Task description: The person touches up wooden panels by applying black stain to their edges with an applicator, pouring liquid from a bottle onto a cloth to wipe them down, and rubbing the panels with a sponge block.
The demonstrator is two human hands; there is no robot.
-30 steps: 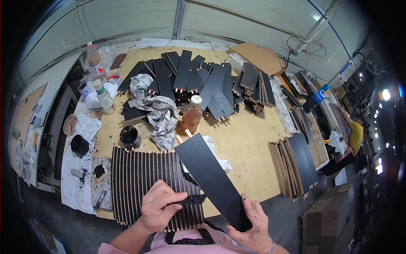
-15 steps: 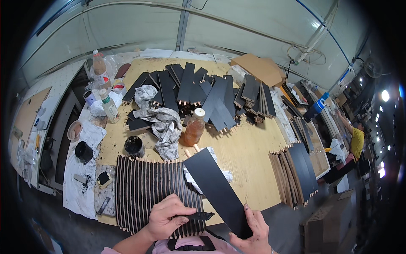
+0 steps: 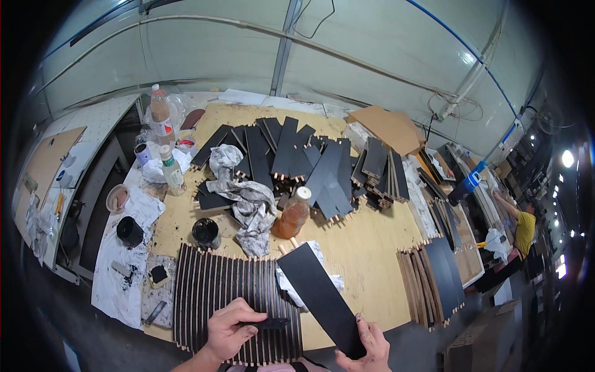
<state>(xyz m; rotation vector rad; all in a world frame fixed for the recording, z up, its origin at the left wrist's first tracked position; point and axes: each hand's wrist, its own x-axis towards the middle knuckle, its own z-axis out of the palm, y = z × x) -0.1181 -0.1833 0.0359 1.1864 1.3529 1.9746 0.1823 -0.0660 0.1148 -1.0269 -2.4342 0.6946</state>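
Note:
My right hand (image 3: 369,348) grips the near end of a flat black board (image 3: 319,299), thumb on one edge and fingers on the other. The board slants away to the left, with pale dowels sticking out of its far end. Pinched in my left hand (image 3: 228,333) is a small flat black tool (image 3: 276,323); its exact kind is unclear. Beneath that hand, a row of dark boards (image 3: 217,291) stands packed on edge, dowel ends showing at both ends. A white cloth (image 3: 331,282) lies partly under the held board.
Black boards (image 3: 291,152) are heaped at the back. A stained rag (image 3: 254,211), a bottle of amber liquid (image 3: 291,214) and a black cup (image 3: 206,233) stand mid-table. More boards (image 3: 443,266) lean at the right. A person in yellow (image 3: 525,230) is farther right.
The view has shifted, so the table sits slightly lower in it. My left hand has drawn the black tool a little left, away from the board. My right hand keeps its grip.

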